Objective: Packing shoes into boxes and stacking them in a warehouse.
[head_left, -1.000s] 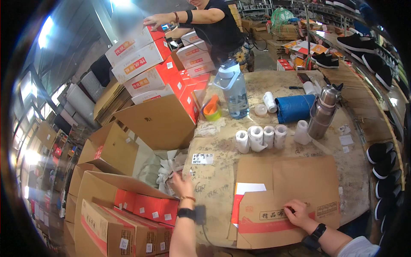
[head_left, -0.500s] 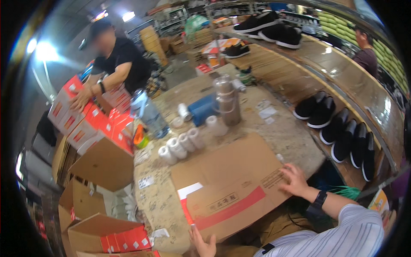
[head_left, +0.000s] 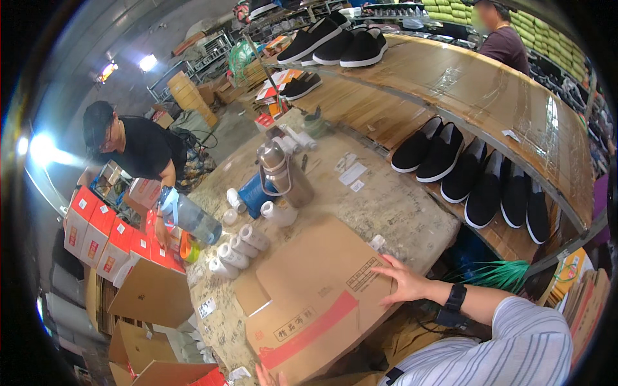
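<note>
While the flattened cardboard box (head_left: 315, 302) lies on the worktable (head_left: 393, 206), it is contacted at two opposite edges. The right hand (head_left: 402, 281) is laid flat, fingers spread, on the box's far right edge, pressing down rather than gripping. The left hand (head_left: 269, 376) is seen only as fingertips at the lower picture edge, touching the near corner of the box; whether it is clenched or released cannot be told. The long axis of the box runs from lower left to upper right, marked by a red tape stripe (head_left: 315, 328). The box extends leftward from the right hand, which is the nearer to its middle. A row of white tape rolls (head_left: 239, 251) stands just beyond its far edge, near a steel flask (head_left: 283, 175).
</note>
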### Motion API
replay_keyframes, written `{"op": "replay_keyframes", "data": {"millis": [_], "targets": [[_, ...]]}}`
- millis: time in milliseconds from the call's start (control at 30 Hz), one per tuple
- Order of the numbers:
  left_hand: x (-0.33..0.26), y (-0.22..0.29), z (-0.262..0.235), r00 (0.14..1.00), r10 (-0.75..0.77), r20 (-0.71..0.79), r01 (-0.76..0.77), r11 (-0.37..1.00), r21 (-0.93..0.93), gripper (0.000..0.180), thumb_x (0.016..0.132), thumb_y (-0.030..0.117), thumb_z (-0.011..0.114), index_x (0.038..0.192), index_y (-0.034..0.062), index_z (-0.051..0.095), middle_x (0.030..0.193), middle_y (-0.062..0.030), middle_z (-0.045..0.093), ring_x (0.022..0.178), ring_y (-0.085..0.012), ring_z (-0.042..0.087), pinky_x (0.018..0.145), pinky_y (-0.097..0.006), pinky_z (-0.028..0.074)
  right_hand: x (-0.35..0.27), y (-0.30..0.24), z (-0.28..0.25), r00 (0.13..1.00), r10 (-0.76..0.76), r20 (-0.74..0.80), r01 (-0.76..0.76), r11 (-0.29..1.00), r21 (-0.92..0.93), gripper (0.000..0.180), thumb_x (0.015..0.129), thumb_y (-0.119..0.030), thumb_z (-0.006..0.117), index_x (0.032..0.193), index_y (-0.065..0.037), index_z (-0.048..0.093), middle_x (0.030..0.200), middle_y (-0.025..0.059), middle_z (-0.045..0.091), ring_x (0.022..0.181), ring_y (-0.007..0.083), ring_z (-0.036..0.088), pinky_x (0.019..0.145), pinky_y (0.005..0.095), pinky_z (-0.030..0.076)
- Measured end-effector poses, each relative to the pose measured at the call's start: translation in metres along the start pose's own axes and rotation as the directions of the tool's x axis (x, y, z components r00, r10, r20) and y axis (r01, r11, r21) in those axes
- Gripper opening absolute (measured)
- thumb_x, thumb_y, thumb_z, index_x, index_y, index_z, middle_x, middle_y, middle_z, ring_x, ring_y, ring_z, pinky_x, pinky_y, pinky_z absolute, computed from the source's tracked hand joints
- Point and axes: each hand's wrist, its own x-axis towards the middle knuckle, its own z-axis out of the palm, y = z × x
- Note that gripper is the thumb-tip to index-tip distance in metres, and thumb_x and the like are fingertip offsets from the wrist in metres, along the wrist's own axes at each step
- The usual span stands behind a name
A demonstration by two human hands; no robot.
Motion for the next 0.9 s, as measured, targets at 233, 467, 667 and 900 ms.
{"op": "replay_keyframes", "data": {"millis": [233, 467, 667, 900], "targets": [[0.011, 0.011, 0.011, 0.968, 0.247, 0.039, -0.249, 0.968, 0.032, 0.075, 0.077, 0.021, 0.073, 0.136, -0.0028, 0.035, 0.140, -0.0226, 0.037, 0.130, -0.0308, 0.035, 0.108, -0.039, 0.028, 0.000, -0.070, -0.010, 0.982, 0.133, 0.136, -0.069, 0.914, -0.400, 0.096, 0.064, -0.044, 0.079, 0.142, -0.015, 0.032, 0.143, 0.0286, 0.022, 0.134, 0.0409, 0.023, 0.108, 0.0400, 0.025], [0.063, 0.004, 0.021, 0.952, 0.288, 0.100, -0.299, 0.947, 0.119, 0.081, 0.073, 0.020, 0.076, 0.137, -0.0037, 0.032, 0.140, -0.0239, 0.034, 0.130, -0.0332, 0.033, 0.108, -0.040, 0.028, 0.007, -0.105, -0.081, 0.897, 0.161, 0.412, -0.413, 0.640, 0.648, 0.070, 0.088, -0.040, 0.055, 0.145, -0.011, 0.025, 0.145, 0.0104, 0.030, 0.129, 0.0250, 0.034, 0.100, 0.0377, 0.036], [0.106, 0.013, 0.032, 0.939, 0.322, 0.120, -0.341, 0.914, 0.219, 0.086, 0.071, 0.020, 0.077, 0.137, -0.0045, 0.029, 0.140, -0.0250, 0.033, 0.130, -0.0353, 0.031, 0.108, -0.042, 0.027, 0.040, -0.168, -0.047, 0.720, -0.664, -0.202, 0.481, 0.687, -0.544, 0.052, 0.094, -0.040, 0.045, 0.133, -0.007, 0.043, 0.135, 0.0129, 0.044, 0.121, 0.0281, 0.045, 0.097, 0.0411, 0.035], [0.132, 0.027, 0.064, 0.917, 0.335, 0.217, -0.392, 0.858, 0.333, 0.092, 0.067, 0.020, 0.080, 0.137, -0.0054, 0.025, 0.140, -0.0262, 0.030, 0.130, -0.0378, 0.029, 0.109, -0.043, 0.027, 0.149, -0.108, 0.034, 0.926, -0.155, 0.344, 0.190, 0.980, -0.068, 0.024, 0.085, -0.020, 0.055, 0.099, -0.003, 0.064, 0.087, 0.0218, 0.064, 0.077, 0.0356, 0.062, 0.081, 0.0423, 0.040]]}}
